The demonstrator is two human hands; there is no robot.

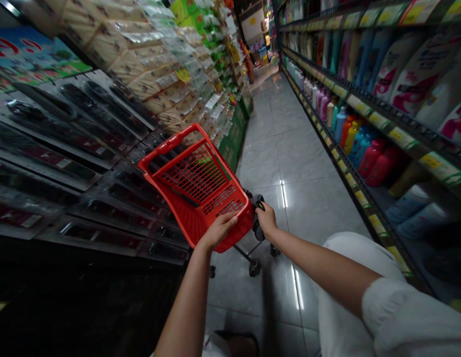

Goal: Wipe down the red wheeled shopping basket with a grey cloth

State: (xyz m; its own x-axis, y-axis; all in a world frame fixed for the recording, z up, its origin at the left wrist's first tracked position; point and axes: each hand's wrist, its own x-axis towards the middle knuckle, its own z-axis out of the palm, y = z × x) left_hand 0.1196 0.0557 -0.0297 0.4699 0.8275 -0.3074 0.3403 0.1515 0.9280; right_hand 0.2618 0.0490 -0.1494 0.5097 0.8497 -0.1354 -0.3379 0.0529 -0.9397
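A small red shopping cart [186,218] with a grid-like basket stands tilted in view on the tiled floor, its red handle at the upper left. My left hand [220,230] is closed over the near rim of the basket, thumb on top. Just right of the basket, my right hand [265,219] has its fingers wrapped round a black object [258,233] with a yellow-green edge, which sits against the cart's near end. What exactly this black part is cannot be made out. Black wheels [254,268] and grey legs show beneath the basket.
Packaged goods hang on a rack [67,163] close by on the left, with stacked tissue packs [159,64] beyond. Shelves [401,134] of colourful bottles line the right side. A grey tiled aisle [267,124] runs ahead. My white-clad knee [357,263] is at lower right.
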